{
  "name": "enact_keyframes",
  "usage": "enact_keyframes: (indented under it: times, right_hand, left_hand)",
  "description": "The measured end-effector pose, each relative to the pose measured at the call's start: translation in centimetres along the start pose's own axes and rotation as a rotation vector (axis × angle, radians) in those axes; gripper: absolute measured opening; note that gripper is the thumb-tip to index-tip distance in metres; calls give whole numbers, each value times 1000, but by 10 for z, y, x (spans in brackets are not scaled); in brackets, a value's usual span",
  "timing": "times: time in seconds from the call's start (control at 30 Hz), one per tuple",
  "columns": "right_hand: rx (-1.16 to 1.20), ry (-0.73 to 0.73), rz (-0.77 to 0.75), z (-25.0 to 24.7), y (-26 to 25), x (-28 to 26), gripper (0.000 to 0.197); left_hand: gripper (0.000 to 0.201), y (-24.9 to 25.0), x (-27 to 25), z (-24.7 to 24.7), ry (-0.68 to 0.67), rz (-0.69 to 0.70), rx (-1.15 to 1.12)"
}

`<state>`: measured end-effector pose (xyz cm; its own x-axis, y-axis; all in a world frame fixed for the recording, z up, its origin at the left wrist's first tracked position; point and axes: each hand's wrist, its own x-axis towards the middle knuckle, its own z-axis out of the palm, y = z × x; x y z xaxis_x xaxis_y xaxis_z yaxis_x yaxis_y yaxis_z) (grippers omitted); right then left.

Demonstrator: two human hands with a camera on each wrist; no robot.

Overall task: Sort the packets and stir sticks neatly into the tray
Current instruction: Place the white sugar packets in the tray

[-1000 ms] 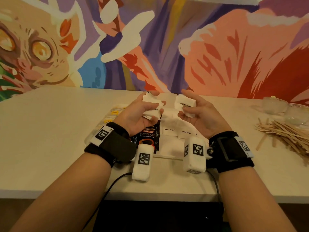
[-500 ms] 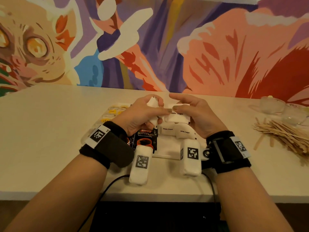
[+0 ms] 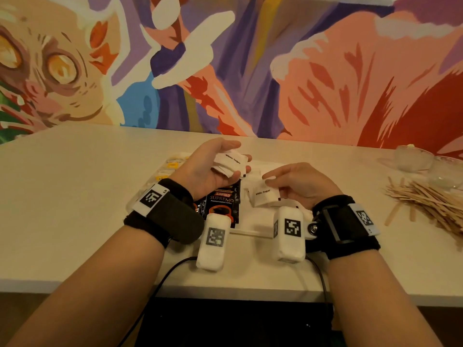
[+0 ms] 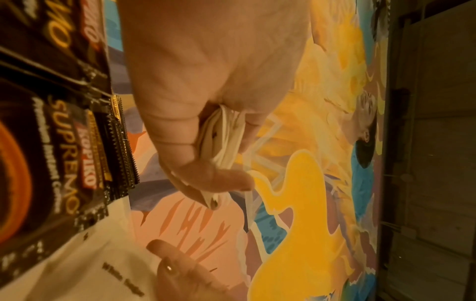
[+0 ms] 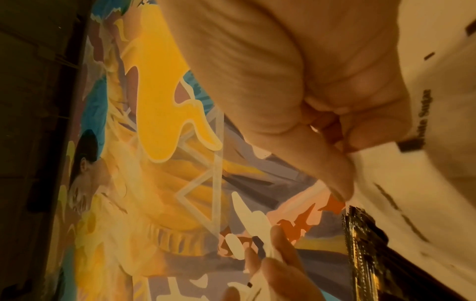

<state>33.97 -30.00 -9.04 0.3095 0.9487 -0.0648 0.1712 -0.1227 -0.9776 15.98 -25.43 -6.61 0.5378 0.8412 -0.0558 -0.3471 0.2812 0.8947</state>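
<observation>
A person's left hand (image 3: 208,169) grips a small stack of white sugar packets (image 3: 229,164) above the tray (image 3: 250,231). The right hand (image 3: 300,184) pinches another white sugar packet (image 3: 264,196) just over it. Black coffee sachets (image 3: 221,201) lie inside; stir sticks (image 3: 431,199) sit piled on the table (image 3: 75,196), well right.

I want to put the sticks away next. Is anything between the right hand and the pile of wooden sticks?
Nothing visible blocks the way. The right hand pinches a white sugar packet over the tray, and only bare table lies between it and the stir sticks. The hand is full, though.
</observation>
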Motion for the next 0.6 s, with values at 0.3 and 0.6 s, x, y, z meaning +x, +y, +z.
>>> enact_keyframes:
  times: [0.3,0.6]
  right_hand:
    - [91,86,-29,1,-5,-3,8]
    - [221,-177,-234,9,-16,-20,16]
  left_hand:
    - [27,-3,3,1,-53,24,-15]
    - [30,-7,4,-1,-46,107,172]
